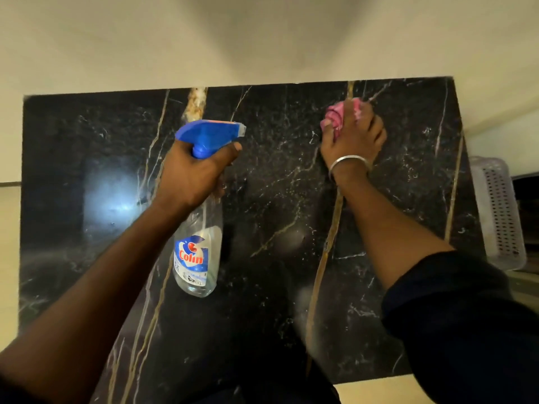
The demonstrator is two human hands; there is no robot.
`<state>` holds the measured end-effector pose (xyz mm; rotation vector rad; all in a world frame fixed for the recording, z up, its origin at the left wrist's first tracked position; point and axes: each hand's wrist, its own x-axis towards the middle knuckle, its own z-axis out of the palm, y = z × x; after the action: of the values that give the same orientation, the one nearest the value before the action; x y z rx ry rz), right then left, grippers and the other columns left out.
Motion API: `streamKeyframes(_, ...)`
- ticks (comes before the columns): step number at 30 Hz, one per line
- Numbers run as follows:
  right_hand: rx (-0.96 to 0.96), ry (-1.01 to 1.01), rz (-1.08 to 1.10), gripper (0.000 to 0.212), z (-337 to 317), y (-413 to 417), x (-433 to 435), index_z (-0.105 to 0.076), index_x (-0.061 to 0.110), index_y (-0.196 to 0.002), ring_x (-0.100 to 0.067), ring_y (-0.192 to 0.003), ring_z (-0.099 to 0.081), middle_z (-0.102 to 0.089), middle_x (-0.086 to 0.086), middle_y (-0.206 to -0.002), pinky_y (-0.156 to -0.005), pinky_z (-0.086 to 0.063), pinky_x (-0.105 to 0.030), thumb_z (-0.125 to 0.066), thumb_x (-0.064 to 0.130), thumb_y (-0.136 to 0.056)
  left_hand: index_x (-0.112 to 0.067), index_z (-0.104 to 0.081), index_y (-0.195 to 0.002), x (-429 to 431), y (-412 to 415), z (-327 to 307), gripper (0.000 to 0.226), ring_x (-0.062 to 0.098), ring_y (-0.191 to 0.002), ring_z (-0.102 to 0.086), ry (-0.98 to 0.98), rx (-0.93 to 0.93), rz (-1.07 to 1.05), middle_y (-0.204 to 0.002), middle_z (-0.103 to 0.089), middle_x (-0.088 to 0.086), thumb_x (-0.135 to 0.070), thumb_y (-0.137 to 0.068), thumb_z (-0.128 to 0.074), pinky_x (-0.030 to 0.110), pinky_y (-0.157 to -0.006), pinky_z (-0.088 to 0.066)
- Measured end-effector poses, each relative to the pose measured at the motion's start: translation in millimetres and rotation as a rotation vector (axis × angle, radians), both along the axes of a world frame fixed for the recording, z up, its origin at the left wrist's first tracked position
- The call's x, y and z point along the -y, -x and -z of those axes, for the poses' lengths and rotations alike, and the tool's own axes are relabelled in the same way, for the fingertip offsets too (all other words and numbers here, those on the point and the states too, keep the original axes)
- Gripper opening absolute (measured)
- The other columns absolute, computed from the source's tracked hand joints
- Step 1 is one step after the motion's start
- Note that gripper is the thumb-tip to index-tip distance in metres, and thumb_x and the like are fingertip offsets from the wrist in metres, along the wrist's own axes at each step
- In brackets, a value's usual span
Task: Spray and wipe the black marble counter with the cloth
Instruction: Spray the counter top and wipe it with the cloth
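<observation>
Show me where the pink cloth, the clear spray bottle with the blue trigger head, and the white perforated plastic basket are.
Pink cloth (334,119), head view, bunched folds.
Clear spray bottle with blue trigger head (198,255), head view, label.
White perforated plastic basket (500,211), head view, side wall.

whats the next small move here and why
Probably drag the bunched pink cloth back toward the body in a wiping stroke. The right hand presses it near the far edge of the black marble counter, so most of the slab lies nearer. The left hand holds the clear spray bottle with blue trigger head clear of that path.
</observation>
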<state>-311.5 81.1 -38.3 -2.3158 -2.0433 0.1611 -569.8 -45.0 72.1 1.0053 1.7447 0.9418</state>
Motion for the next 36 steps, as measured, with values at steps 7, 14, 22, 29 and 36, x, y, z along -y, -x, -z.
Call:
streamKeyframes(7, 0.006, 0.088, -0.312, 0.07, -9, 163, 68, -0.03, 0.026, -0.153, -0.037, -0.134, -0.036, -0.035, -0.013, -0.153, -0.109, -0.025, -0.052, -0.034, 0.057, -0.09, -0.002, -0.063, -0.097, 29, 44, -6, 0.037, 0.018, -0.051, -0.057, -0.003, -0.008, -0.06, -0.065, -0.06, 0.007, -0.036, -0.087, -0.072, 0.034, -0.054, -0.055)
streamKeyframes(14, 0.035, 0.2, -0.65, 0.061, -31, 267, 150, -0.032, 0.006, -0.15, -0.035, -0.146, -0.02, -0.03, -0.015, -0.157, -0.12, -0.013, -0.05, -0.043, 0.038, -0.099, -0.022, -0.063, -0.098, 55, 81, -17, 0.029, 0.019, -0.07, -0.067, -0.017, -0.07, -0.101, -0.08, -0.068, 0.005, -0.045, -0.083, -0.073, 0.04, -0.069, -0.06)
streamKeyframes(22, -0.129, 0.093, -0.749, 0.062, -11, 216, 146, -0.054, 0.023, -0.137, -0.034, -0.128, -0.043, -0.049, -0.011, -0.142, -0.106, -0.03, -0.051, -0.052, 0.054, -0.083, -0.012, -0.064, -0.101, 58, 79, -21, 0.04, 0.017, -0.06, -0.062, -0.031, -0.053, -0.087, -0.074, -0.065, 0.004, -0.046, -0.081, -0.072, 0.038, -0.063, -0.056)
streamKeyframes(29, -0.004, 0.002, -0.332, 0.067, -3, 43, 90, -0.036, 0.035, -0.149, -0.031, -0.127, -0.04, -0.04, -0.005, -0.148, -0.104, -0.03, -0.048, -0.04, 0.062, -0.087, -0.002, -0.062, -0.097, 44, 27, -10, 0.038, 0.016, -0.049, -0.058, -0.016, 0.012, -0.008, -0.06, -0.06, 0.0, -0.038, -0.088, -0.072, 0.031, -0.052, -0.05)
streamKeyframes(36, 0.008, -0.064, 0.012, 0.062, 1, -136, 88, -0.036, 0.035, -0.148, -0.036, -0.127, -0.041, -0.041, -0.005, -0.148, -0.105, -0.031, -0.052, -0.041, 0.057, -0.09, -0.001, -0.064, -0.091, 29, -42, -6, 0.031, 0.015, -0.043, -0.054, -0.018, 0.002, 0.049, -0.059, -0.057, 0.001, -0.031, -0.09, -0.071, 0.026, -0.044, -0.048)
